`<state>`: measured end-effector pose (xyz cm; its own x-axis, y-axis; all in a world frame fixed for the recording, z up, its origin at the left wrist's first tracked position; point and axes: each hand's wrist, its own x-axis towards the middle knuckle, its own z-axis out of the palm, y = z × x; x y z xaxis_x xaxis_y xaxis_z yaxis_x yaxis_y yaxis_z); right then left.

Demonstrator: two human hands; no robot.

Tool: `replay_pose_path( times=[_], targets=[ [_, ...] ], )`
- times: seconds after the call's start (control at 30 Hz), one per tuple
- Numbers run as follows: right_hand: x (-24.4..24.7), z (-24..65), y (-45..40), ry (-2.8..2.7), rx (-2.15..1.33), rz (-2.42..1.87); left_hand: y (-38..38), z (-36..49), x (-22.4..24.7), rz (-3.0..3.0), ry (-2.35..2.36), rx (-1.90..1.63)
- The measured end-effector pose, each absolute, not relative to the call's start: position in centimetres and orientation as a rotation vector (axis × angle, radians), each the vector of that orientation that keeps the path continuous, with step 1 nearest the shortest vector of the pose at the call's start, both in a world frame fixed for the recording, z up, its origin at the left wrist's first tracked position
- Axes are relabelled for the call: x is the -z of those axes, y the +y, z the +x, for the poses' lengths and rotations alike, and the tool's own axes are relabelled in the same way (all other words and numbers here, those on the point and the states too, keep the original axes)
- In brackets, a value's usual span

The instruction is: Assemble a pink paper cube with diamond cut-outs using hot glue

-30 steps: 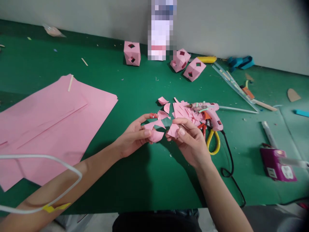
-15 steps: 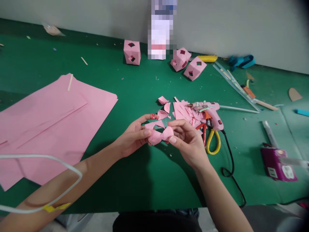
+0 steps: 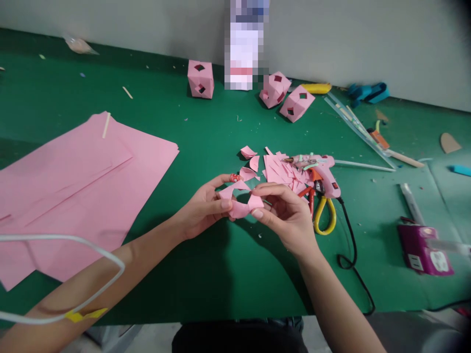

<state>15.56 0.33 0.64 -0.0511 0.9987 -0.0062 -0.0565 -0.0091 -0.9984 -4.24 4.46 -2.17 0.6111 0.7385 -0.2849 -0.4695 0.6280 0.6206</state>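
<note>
Three cubes (image 3: 200, 83) stand formed on the far tabletop (image 3: 158, 113), while an apparently unfinished ring (image 3: 240, 210), nearer, is gripped by the fingers of the left hand (image 3: 202, 208) and right hand (image 3: 289, 213), with loose pieces (image 3: 248, 173) lying unjoined just beyond.

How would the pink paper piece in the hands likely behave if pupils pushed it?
The pink paper piece is probably light: it looks like thin paper, pinched by the left hand and right hand. It would likely flex, since narrow strips curve around an open gap. A firm push might crease it, as nothing fills that gap.
</note>
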Motion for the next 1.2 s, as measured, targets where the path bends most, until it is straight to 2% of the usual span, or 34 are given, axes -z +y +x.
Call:
replay_pose_path(
  times=[0.43, 0.7, 1.2],
  targets=[
    [-0.12, 15.73, 0.22, -1.341, -1.154, -1.099, 4.39, -4.20, 2.40, 0.535, 0.578, -0.725],
    [-0.51, 15.45, -0.08, -1.541, -0.925, -1.152, 4.29, -4.13, 2.53, 0.511, 0.629, -0.748],
    [-0.63, 15.37, -0.27, -1.639, -0.730, -1.123, 4.32, -3.93, 2.20, 0.488, 0.647, -0.749]
  ],
)
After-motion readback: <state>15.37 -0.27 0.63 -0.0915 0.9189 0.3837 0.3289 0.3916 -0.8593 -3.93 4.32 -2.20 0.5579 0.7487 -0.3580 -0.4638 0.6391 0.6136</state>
